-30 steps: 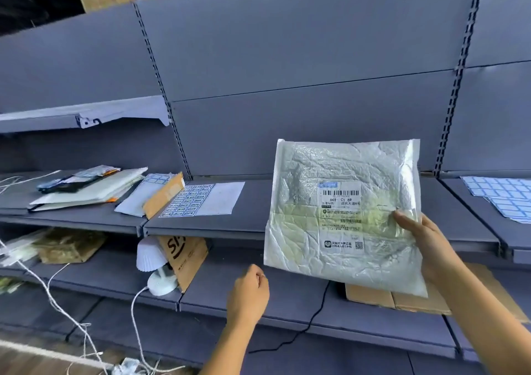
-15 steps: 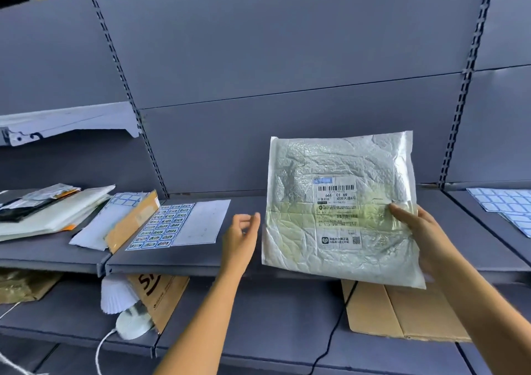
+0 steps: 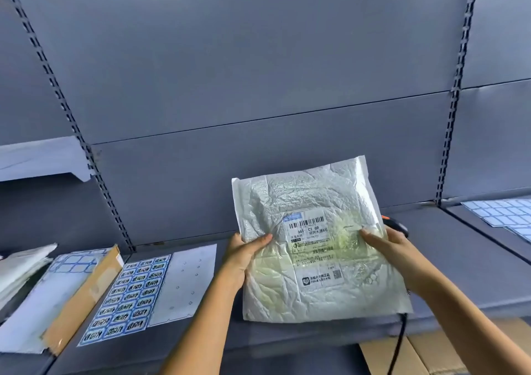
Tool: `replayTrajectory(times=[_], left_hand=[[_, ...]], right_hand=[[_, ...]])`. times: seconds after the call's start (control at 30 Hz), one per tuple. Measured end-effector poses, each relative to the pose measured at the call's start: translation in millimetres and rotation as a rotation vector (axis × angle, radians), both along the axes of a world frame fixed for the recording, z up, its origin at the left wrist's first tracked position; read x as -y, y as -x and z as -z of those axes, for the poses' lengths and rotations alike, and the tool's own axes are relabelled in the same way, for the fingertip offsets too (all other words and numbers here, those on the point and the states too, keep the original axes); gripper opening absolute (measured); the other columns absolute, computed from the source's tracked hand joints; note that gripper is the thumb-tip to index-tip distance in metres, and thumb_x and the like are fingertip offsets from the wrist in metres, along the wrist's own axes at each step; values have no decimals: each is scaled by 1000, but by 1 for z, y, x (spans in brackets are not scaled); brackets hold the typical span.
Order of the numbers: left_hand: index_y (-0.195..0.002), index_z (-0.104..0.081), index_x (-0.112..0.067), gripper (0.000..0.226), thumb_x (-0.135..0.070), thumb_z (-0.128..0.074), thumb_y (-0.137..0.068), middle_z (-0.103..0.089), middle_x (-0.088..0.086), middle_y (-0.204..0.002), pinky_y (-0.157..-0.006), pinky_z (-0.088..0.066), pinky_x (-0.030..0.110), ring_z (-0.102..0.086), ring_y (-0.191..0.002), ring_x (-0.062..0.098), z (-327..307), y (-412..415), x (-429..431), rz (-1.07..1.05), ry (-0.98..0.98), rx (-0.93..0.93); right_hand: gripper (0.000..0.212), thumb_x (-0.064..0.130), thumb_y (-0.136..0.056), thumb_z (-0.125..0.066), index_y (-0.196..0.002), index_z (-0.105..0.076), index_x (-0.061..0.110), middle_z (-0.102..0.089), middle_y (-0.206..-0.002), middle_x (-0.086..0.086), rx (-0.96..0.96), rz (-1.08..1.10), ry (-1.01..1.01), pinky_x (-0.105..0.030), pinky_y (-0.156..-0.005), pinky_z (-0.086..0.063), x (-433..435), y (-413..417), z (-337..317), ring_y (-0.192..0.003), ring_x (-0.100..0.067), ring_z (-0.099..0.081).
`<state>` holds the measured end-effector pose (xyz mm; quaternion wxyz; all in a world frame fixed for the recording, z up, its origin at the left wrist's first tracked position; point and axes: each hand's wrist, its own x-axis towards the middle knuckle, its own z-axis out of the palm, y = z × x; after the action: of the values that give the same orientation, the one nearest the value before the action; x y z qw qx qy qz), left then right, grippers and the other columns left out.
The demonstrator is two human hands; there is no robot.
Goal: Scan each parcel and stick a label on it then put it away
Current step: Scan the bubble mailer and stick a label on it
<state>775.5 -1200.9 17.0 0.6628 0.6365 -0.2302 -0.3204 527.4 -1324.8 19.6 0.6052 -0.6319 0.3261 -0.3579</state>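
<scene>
Both hands hold a white, crinkled plastic parcel (image 3: 316, 259) over the grey shelf (image 3: 459, 262), its printed face turned toward the camera and slightly tilted. The left hand (image 3: 244, 255) grips the parcel's left edge, thumb pressed on the front and fingers curled behind. The right hand (image 3: 393, 248) grips the right edge the same way, its thumb lying across the front near the shipping label (image 3: 311, 239), which carries a barcode and sits near the middle of the parcel. Just behind the right hand a black device (image 3: 399, 226) with an orange spot lies on the shelf, mostly hidden. A black cable (image 3: 398, 343) drops from under the parcel past the shelf's front edge, over cardboard boxes (image 3: 425, 357) below. To the left on the shelf lies a sheet of blue-bordered stickers (image 3: 129, 294), then a brown cardboard piece (image 3: 83, 300). Another sticker sheet (image 3: 502, 216) lies on the shelf at far right.
</scene>
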Motion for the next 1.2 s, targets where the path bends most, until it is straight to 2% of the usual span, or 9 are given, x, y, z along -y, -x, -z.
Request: replayTrajectory(times=[0.2, 0.3, 0.47, 0.57, 0.67, 0.8, 0.93, 1.03, 1.2], left_hand=[[-118, -54, -2, 91, -31, -93, -41, -67, 13, -113, -91, -50, 48, -63, -95, 24, 4, -14, 4, -6, 68, 81], [-128, -46, -1, 126, -51, -93, -23, -61, 16, -124, -99, -46, 46, -61, -109, 29, 13, -21, 7, -8, 47, 65], [-128, -41, 6, 83, -24, -85, -64, -45, 42, -128, -95, -44, 46, -44, -117, 57, 9, -13, 4, -7, -56, 121], [-129, -42, 3, 71, -13, -80, -71, -54, 28, -127, -88, -45, 37, -54, -112, 41, 18, -20, 8, -7, -81, 100], [-134, -40, -1, 80, -14, -82, -67, -54, 12, -129, -88, -43, 33, -55, -112, 28, 23, -21, 9, 10, -54, 74], [-123, -44, -2, 64, -13, -80, -71, -56, 15, -125, -91, -44, 48, -56, -111, 38, 26, -20, 12, -10, -77, 39], [-120, -48, -1, 84, -28, -90, -53, -61, 10, -117, -78, -46, 34, -60, -100, 24, 33, -21, 18, 19, -52, 9], [-104, -54, -9, 63, -23, -89, -53, -66, 11, -102, -68, -47, 30, -64, -88, 20, 43, -25, 23, 21, -55, -2], [-111, -57, 2, 52, -9, -80, -66, -70, 16, -97, -65, -51, 25, -68, -82, 22, 47, -28, 30, 67, -49, 9]], right_hand=[[36, 44, -84, -62, -111, -61, 19, -65, -110, -7, -314, 621, 151, -41, -89, -44, 33, 12, 40, -109, -31, -56], [30, 31, -85, -66, -89, -57, 2, -62, -87, -15, -510, 571, 92, -36, -65, -41, 37, 15, 58, -81, -33, -57], [36, 35, -85, -63, -89, -53, 0, -60, -81, -15, -618, 547, 54, -36, -63, -38, 49, 5, 59, -79, -33, -54], [37, 36, -85, -63, -87, -53, 1, -61, -84, -18, -648, 521, 9, -35, -63, -40, 60, 2, 54, -78, -32, -55], [35, 29, -82, -68, -63, -51, 4, -51, -60, -11, -690, 470, -32, -31, -52, -31, 67, 6, 44, -57, -25, -47], [27, 22, -76, -71, -67, -52, 5, -46, -59, -10, -584, 390, -128, -28, -52, -27, 66, 12, 42, -54, -22, -41], [17, 7, -84, -62, -86, -46, 2, -66, -77, -21, -275, 419, -274, -34, -60, -50, 62, 12, 54, -58, -25, -66], [15, 2, -86, -59, -86, -44, 3, -66, -79, -23, -175, 420, -324, -40, -70, -54, 58, 12, 56, -63, -27, -70], [15, -1, -85, -58, -80, -45, 3, -68, -80, -27, -134, 409, -336, -41, -72, -52, 54, 15, 49, -70, -31, -67]])
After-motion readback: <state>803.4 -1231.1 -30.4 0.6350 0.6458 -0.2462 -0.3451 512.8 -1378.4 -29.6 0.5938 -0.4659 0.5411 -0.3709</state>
